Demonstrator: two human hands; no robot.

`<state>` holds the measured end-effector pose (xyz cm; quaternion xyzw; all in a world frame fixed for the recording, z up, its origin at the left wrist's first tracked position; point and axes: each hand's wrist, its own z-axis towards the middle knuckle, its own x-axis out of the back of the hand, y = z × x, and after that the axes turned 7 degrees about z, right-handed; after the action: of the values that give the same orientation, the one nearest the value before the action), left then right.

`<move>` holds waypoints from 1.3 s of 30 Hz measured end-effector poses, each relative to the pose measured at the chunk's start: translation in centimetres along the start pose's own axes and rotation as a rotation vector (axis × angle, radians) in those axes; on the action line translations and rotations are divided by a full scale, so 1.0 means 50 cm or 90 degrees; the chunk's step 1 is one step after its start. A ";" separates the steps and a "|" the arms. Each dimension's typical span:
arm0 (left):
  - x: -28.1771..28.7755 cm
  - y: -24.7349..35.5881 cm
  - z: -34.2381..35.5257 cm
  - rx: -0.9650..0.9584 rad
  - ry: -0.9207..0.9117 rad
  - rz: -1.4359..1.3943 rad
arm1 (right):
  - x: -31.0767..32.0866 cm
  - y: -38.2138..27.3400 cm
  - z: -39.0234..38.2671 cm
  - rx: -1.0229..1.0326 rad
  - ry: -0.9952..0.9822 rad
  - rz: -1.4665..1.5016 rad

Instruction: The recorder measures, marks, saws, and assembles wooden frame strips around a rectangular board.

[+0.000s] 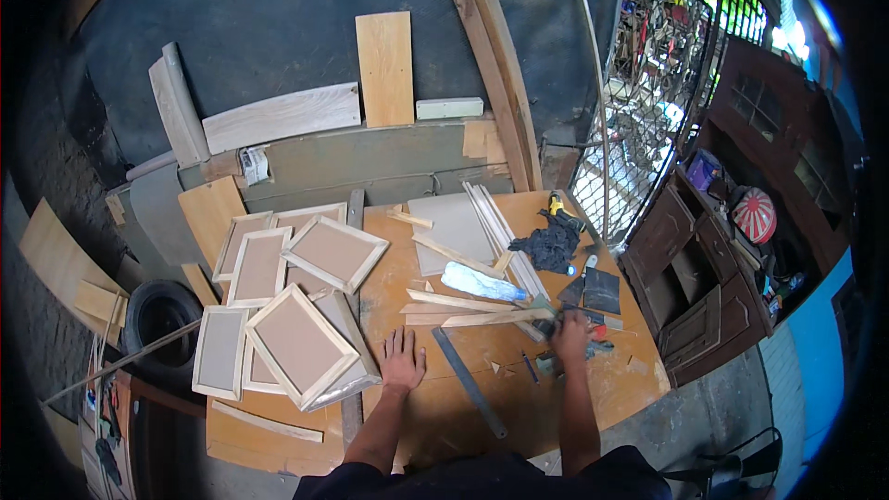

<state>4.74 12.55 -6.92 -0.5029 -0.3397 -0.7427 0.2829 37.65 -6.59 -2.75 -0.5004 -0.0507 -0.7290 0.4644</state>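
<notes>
Lying toward the right edge of the bench [622,391]: grey scraps [600,347], seemingly light and pliable, best pinched by a margin. Left hand [403,364]: palm down, fingers spread on the bench, grasping nothing. Right hand [571,335]: fingers curled down among the scraps; gripping or merely touching, cannot tell. Just beyond, leftward: pale wooden strip [491,318], probably light, stiff, best lifted mid-length. Farther, near the right edge: dark sheet [602,292], seemingly thin.

A dark top [491,480] with short sleeves [622,470] is worn.
</notes>
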 end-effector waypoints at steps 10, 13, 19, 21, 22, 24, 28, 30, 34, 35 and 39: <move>0.004 0.013 0.008 0.001 0.018 -0.001 | -0.097 -0.224 -0.145 0.233 -0.120 0.341; 0.001 0.021 -0.002 -0.006 0.021 0.003 | -0.109 -0.221 -0.162 0.234 -0.118 0.278; 0.004 0.016 -0.007 0.006 0.021 0.009 | -0.113 -0.235 -0.164 0.246 -0.129 0.189; 0.006 0.018 -0.002 0.004 0.027 -0.001 | -0.113 -0.238 -0.161 0.248 -0.116 0.172; 0.012 0.020 0.002 0.000 0.033 0.010 | -0.114 -0.238 -0.158 0.243 -0.130 0.165; 0.017 0.019 0.006 -0.001 0.033 0.020 | -0.115 -0.242 -0.155 0.236 -0.149 0.156; 0.017 0.019 0.008 0.000 0.043 0.023 | -0.115 -0.247 -0.150 0.248 -0.137 0.142; 0.017 0.020 0.010 -0.001 0.046 0.019 | -0.115 -0.247 -0.149 0.253 -0.118 0.144; 0.010 0.022 -0.001 -0.007 0.044 0.022 | -0.115 -0.237 -0.161 0.252 -0.129 0.125; 0.009 0.021 0.000 -0.011 0.044 0.023 | -0.119 -0.235 -0.161 0.242 -0.146 0.122; 0.013 0.018 -0.002 -0.004 0.031 0.019 | -0.109 -0.243 -0.156 0.237 -0.171 0.132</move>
<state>5.16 11.86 -6.14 -0.4907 -0.3227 -0.7517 0.3001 23.85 -0.54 -6.11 -0.5011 -0.1941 -0.5826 0.6097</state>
